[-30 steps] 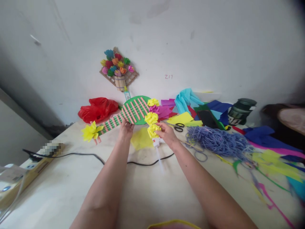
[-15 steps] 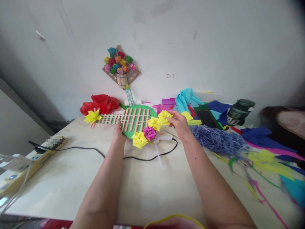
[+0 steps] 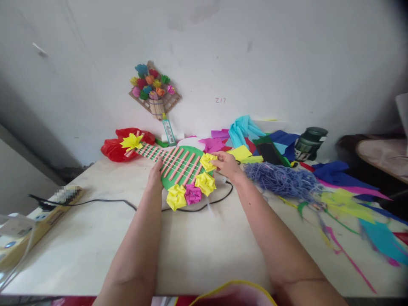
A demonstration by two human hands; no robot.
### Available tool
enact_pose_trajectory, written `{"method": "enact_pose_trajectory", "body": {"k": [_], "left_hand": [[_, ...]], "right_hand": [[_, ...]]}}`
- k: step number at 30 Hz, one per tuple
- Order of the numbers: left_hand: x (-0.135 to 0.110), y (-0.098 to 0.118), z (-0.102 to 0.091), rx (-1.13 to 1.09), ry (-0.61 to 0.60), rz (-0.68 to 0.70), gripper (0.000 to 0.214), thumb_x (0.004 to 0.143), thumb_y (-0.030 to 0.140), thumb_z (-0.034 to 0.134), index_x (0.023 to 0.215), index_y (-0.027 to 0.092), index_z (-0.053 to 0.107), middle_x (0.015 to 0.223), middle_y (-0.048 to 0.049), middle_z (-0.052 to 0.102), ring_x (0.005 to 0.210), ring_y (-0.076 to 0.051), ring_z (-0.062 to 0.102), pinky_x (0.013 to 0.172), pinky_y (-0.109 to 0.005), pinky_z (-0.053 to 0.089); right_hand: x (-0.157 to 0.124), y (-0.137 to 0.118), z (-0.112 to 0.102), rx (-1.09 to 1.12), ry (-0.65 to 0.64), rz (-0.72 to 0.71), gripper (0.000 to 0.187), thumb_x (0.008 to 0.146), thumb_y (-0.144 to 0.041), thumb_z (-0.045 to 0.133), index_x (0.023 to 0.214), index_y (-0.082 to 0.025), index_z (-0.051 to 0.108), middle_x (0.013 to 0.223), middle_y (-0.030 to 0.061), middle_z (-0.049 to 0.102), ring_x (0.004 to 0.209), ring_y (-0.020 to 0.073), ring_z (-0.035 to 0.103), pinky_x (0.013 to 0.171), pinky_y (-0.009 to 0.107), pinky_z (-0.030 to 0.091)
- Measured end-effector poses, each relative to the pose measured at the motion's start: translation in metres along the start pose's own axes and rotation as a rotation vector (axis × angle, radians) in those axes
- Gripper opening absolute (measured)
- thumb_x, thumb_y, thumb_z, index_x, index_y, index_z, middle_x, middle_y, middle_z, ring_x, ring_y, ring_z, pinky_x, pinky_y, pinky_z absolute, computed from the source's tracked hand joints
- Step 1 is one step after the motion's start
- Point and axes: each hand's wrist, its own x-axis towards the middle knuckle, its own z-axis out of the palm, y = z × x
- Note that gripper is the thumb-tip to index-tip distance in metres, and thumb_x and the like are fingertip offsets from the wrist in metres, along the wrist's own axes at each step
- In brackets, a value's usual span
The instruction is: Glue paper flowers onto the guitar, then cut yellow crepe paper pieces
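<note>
My left hand (image 3: 156,173) is closed on a small craft guitar (image 3: 168,182), where the neck meets its green body. Peach-coloured sticks and white strings cross the body, and a yellow paper flower (image 3: 131,142) caps the neck's far end. A pinch of my right hand (image 3: 228,166) holds another yellow paper flower (image 3: 208,162) against the body's right edge. Along the lower rim sit a yellow flower (image 3: 176,197), a magenta flower (image 3: 193,194) and a further yellow one (image 3: 205,183). Most of the glue gun is hidden behind the guitar; its clear glue stick (image 3: 209,206) pokes out below.
A power strip (image 3: 52,213) lies at the left with a black cord (image 3: 110,200). Red plastic (image 3: 111,149) and a glue bottle (image 3: 168,131) are near the wall. Blue string (image 3: 283,180), coloured paper (image 3: 244,131) and a dark green jar (image 3: 310,143) occupy the right side.
The guitar has tilted, its neck end rising and its body turning down. My right hand has brought the yellow flower left against the body's edge. The glue gun is now mostly covered.
</note>
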Motion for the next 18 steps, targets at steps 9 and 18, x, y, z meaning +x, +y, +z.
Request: {"method": "enact_pose_trajectory", "body": {"k": [9,18], "left_hand": [[-0.001,0.001,0.002,0.036,-0.043,-0.002,0.029,0.077,0.029,0.055,0.101,0.013,0.06,0.096,-0.0107,0.065,0.092,-0.024,0.06,0.085,-0.037,0.047],[-0.005,0.002,0.005,0.068,-0.068,-0.019,0.028,0.076,0.031,0.056,0.097,0.013,0.061,0.094,-0.0117,0.066,0.092,-0.026,0.06,0.082,-0.038,0.048]], "right_hand": [[0.001,0.002,-0.002,-0.192,-0.04,-0.077,0.031,0.06,-0.016,0.055,0.088,-0.016,0.066,0.079,0.0024,0.065,0.067,0.0133,0.057,0.061,0.024,0.046],[0.005,0.01,-0.004,-0.232,-0.029,-0.06,0.035,0.06,-0.02,0.059,0.094,-0.018,0.067,0.092,0.0043,0.065,0.071,0.0155,0.059,0.062,0.027,0.048]]}}
